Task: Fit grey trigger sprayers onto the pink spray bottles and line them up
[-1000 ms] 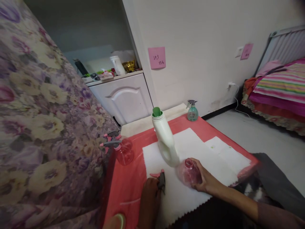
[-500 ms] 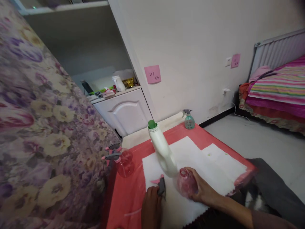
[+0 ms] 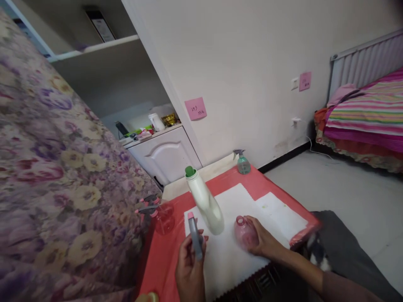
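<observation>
My left hand (image 3: 189, 264) grips a grey spray trigger head (image 3: 195, 240) with a pink nozzle, raised over the white cloth (image 3: 225, 262). Its tube does not show. In my right hand (image 3: 260, 241) is a pink see-through bottle (image 3: 244, 233), upright on the cloth with its mouth uncovered. Between and beyond the hands stands a tall pale green bottle (image 3: 206, 204), its neck open with a green inner spout. I cannot make out any liquid in the pink bottle.
Pink spray bottles (image 3: 163, 220) with grey triggers stand at the left of the red tabletop (image 3: 166, 256). A green spray bottle (image 3: 243, 164) is near the far edge. A floral curtain (image 3: 72, 188) hangs left; a white cabinet (image 3: 165, 157) stands behind.
My left hand has lifted the spray trigger head off the cloth and turned it upright. My right hand still holds the pink bottle in place. The view has shifted slightly.
</observation>
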Tool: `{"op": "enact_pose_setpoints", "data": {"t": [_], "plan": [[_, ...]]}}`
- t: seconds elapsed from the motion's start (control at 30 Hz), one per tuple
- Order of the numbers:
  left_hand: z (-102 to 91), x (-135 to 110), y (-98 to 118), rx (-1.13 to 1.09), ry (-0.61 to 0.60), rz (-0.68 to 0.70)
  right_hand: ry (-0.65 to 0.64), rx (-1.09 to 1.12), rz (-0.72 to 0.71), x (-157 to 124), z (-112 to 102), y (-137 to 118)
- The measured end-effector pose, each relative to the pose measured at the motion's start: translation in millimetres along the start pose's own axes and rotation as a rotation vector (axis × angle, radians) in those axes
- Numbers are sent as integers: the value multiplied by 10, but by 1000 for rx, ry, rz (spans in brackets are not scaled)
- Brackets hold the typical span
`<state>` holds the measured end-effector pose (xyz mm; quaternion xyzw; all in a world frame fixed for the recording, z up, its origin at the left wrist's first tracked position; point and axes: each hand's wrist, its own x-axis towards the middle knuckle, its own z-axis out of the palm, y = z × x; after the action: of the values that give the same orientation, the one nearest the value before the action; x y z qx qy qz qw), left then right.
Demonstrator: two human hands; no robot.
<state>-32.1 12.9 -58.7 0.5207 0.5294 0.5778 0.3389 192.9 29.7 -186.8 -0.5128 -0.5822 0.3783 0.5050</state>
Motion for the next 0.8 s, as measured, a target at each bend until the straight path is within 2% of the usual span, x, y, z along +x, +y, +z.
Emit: {"op": "enact_pose_setpoints", "data": {"t": [0.1,0.2,0.3,0.53,0.8], "plan": [[217,-73,322,-103,107,-39,-7,-13,-12,5,13,-26],[393,-138,562,-352,114,8,2,-13,-18,17,18,-46],[525,-189,676,-439,92,64,16,-6,-16,23,21,-67],[739,-151,554,-235,-19,56,23,4,-35,24,28,-49],[983,-93,213,-256,-125,0,70,-2,-77,36,79,114]]}}
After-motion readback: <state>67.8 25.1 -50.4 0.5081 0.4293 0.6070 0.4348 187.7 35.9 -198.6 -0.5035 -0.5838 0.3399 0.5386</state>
